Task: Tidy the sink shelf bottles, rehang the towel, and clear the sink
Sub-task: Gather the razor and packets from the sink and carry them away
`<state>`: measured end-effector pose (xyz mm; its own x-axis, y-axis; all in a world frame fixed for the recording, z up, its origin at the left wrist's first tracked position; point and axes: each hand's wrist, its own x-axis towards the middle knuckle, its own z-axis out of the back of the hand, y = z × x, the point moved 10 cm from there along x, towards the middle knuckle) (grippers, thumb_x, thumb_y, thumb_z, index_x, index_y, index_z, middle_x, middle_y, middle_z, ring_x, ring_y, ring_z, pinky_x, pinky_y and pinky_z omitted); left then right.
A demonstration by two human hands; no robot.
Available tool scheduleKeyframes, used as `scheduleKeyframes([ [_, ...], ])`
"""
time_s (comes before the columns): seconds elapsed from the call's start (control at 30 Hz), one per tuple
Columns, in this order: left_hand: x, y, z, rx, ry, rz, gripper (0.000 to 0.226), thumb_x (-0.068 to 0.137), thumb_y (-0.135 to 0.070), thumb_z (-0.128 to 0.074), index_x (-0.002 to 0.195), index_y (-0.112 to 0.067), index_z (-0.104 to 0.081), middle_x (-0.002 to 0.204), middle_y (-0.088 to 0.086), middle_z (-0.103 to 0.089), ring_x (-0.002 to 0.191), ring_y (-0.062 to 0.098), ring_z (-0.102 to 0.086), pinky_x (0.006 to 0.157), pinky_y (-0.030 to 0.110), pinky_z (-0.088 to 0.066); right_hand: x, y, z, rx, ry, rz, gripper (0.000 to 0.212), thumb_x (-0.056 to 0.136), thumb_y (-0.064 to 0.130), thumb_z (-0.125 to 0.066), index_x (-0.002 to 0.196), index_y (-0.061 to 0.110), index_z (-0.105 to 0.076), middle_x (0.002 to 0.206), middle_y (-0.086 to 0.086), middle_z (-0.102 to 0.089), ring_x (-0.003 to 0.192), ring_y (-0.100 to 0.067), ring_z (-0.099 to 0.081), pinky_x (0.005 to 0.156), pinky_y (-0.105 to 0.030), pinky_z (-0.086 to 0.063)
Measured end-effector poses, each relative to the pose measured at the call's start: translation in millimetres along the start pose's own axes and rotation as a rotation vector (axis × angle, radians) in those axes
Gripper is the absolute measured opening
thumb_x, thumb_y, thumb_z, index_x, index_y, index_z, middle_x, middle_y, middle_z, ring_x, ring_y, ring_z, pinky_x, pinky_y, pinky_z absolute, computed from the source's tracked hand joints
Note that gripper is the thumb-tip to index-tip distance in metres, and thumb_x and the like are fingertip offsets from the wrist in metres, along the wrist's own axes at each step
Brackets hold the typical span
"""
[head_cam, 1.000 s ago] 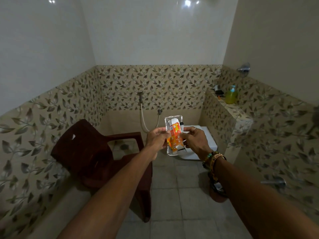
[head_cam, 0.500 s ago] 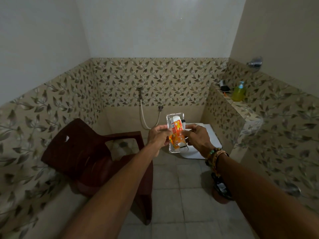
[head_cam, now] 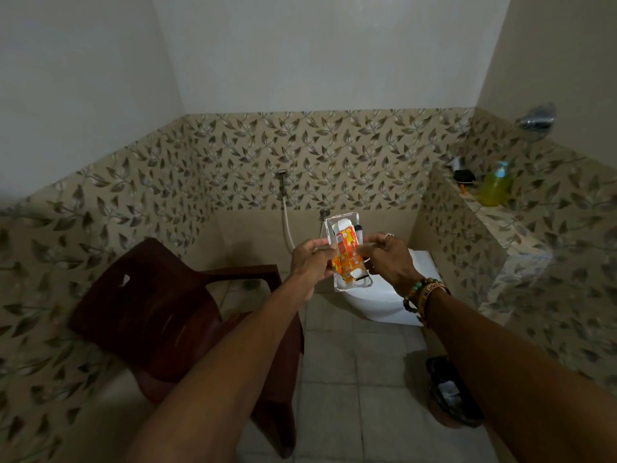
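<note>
So both my hands are out in front of me on a clear tray. My left hand is pinching its left edge and my right hand is pinching the right edge, fingers curled round it, so it hangs in the air between them, tilted a bit. There's an orange box lying in the tray, and a small dark thing next to it that I can't make out. The toilet is right below and just past my right hand. A brown chair sits down and off to the left of my left hand. Up and well to the right of my right hand there's a tiled ledge with a yellow-green pump bottle standing on it. I've got beaded bracelets on my right wrist.
</note>
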<state>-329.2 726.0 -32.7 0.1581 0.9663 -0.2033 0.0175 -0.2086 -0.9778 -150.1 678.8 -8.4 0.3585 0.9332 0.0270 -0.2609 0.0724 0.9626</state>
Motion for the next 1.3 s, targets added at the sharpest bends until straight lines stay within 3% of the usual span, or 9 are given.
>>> scheduleKeyframes([
  [0.37, 77, 9, -7, 0.014, 0.033, 0.049, 0.024, 0.087, -0.016, -0.073, 0.110, -0.020, -0.065, 0.106, 0.002, -0.072, 0.093, 0.018, -0.071, 0.061, 0.023, -0.057, 69, -21, -15, -0.022, 0.008, -0.044, 0.015, 0.089, 0.008, -0.066, 0.103, 0.003, -0.070, 0.090, -0.013, -0.073, 0.068, -0.020, -0.066, 0.060, -0.030, -0.053],
  [0.63, 144, -26, -15, -0.025, 0.103, 0.022, 0.020, 0.087, -0.014, -0.073, 0.104, -0.021, -0.065, 0.108, 0.004, -0.071, 0.099, 0.022, -0.069, 0.072, 0.030, -0.058, 132, -1, -16, -0.028, -0.060, -0.026, 0.020, 0.091, 0.008, -0.066, 0.109, 0.002, -0.069, 0.091, -0.016, -0.073, 0.068, -0.021, -0.064, 0.059, -0.030, -0.053],
  [0.77, 169, -26, -18, -0.024, 0.121, 0.041, 0.025, 0.088, -0.012, -0.072, 0.112, -0.017, -0.065, 0.110, 0.006, -0.071, 0.100, 0.023, -0.069, 0.078, 0.033, -0.059, 158, -2, -19, -0.035, -0.069, -0.037, 0.020, 0.091, 0.008, -0.066, 0.110, 0.003, -0.069, 0.091, -0.014, -0.074, 0.071, -0.022, -0.067, 0.065, -0.034, -0.056],
  [1.3, 252, -24, -74, -0.070, 0.030, 0.066, 0.020, 0.087, -0.012, -0.074, 0.103, -0.020, -0.066, 0.107, 0.007, -0.072, 0.097, 0.023, -0.071, 0.064, 0.027, -0.057, 265, -37, 9, 0.028, 0.001, -0.063, 0.018, 0.091, 0.004, -0.067, 0.109, 0.006, -0.069, 0.076, -0.001, -0.072, 0.054, -0.005, -0.069, 0.048, -0.017, -0.051],
])
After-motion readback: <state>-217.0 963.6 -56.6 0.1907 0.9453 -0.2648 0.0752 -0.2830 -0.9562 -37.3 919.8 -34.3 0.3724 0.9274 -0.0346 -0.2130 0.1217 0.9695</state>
